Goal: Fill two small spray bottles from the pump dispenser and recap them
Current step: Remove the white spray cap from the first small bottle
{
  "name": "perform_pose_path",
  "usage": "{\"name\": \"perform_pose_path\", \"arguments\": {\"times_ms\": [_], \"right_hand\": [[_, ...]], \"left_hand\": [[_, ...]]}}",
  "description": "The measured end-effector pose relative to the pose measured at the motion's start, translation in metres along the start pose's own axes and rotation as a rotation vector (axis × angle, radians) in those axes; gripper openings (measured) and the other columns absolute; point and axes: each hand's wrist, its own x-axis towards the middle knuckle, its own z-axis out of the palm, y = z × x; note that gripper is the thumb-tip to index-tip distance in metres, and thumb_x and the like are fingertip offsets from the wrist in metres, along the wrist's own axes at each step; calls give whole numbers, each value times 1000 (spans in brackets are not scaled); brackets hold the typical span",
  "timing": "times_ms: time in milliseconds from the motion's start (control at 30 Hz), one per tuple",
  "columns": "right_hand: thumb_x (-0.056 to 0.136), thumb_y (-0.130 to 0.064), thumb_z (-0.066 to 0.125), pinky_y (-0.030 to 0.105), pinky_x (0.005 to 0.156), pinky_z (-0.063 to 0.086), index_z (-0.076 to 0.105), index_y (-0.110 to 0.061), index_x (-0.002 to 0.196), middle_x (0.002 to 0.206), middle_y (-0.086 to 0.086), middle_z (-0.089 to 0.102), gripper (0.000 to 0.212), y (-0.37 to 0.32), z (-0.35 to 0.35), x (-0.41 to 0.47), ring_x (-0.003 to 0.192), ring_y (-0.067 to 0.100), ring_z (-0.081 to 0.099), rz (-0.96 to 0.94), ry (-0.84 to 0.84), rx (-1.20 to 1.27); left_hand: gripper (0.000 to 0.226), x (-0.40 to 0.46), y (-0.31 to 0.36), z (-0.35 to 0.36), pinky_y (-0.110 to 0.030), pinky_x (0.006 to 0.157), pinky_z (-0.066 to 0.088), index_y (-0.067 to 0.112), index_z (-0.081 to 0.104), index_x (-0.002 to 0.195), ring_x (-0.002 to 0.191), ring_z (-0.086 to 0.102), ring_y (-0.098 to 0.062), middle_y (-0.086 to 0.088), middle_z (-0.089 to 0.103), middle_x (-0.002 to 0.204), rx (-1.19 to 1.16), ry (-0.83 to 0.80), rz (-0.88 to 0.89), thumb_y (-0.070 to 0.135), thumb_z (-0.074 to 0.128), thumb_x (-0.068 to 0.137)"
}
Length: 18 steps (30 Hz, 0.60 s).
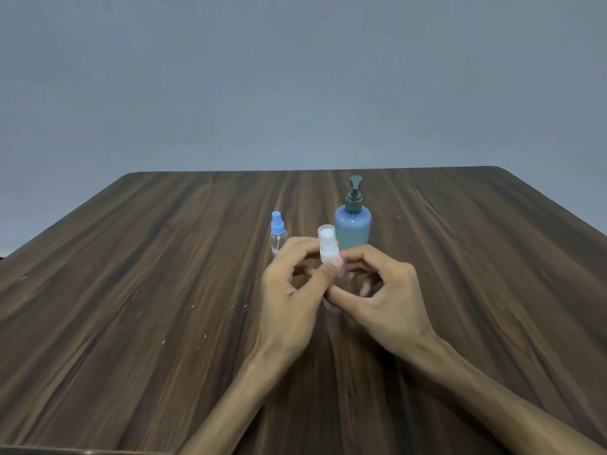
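Head view: clear spray bottle (329, 254), white cap on, upright.

Clear bottle (332, 305) mostly hidden by hands (label on blue-capped bottle (278, 236) unreadable).

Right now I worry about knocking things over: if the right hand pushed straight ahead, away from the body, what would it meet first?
Probably the blue pump dispenser bottle, standing just beyond the right hand; depth is unclear from this view.

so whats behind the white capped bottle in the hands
The blue pump dispenser stands on the table right behind the white-capped bottle. Both hands hide its base.
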Motion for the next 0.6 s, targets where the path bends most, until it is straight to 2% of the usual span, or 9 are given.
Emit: {"name": "perform_pose_path", "arguments": {"times_ms": [133,233,300,367,467,600], "right_hand": [[76,-49,84,17,62,48,78,-21,104,90,-15,78,40,0,0,-1,76,12,72,-8,15,-61],[76,-37,96,17,63,50,78,-22,104,92,-15,79,37,3,-1,-1,78,11,72,2,21,-105],[77,-31,98,14,65,49,79,-21,105,95,-15,80,36,4,-1,0,81,10,73,4,22,-126],[78,-31,97,12,67,49,79,-21,107,97,-15,80,36,6,-1,-1,85,9,75,12,20,-143],[80,-32,95,10,69,50,79,-21,110,100,-16,80,36,8,-2,-1,89,4,74,29,20,-159],[81,-32,94,12,70,53,78,-22,113,103,-17,79,37,9,-3,-1,90,1,73,34,10,-169]], "left_hand": [[16,0,6,3,-26,71,54,13,75,95,77,67,-13,3,72,87,-47,170,18,20,85,86],[16,3,16,-1,-30,72,52,14,70,95,77,62,-18,-8,67,88,-81,222,144,23,82,90],[18,5,20,-10,-30,78,52,2,67,93,77,61,-20,-11,64,87,-111,234,233,17,76,94],[20,2,19,-25,-25,77,54,-5,66,92,77,65,-15,-4,67,87,-109,249,275,13,73,96],[13,-9,10,-55,-24,70,59,14,76,104,80,71,-14,3,76,96,-21,237,220,16,79,92],[29,-22,-21,-90,-18,79,58,23,80,102,91,77,-15,1,81,99,244,145,-7,1,87,84]]}}
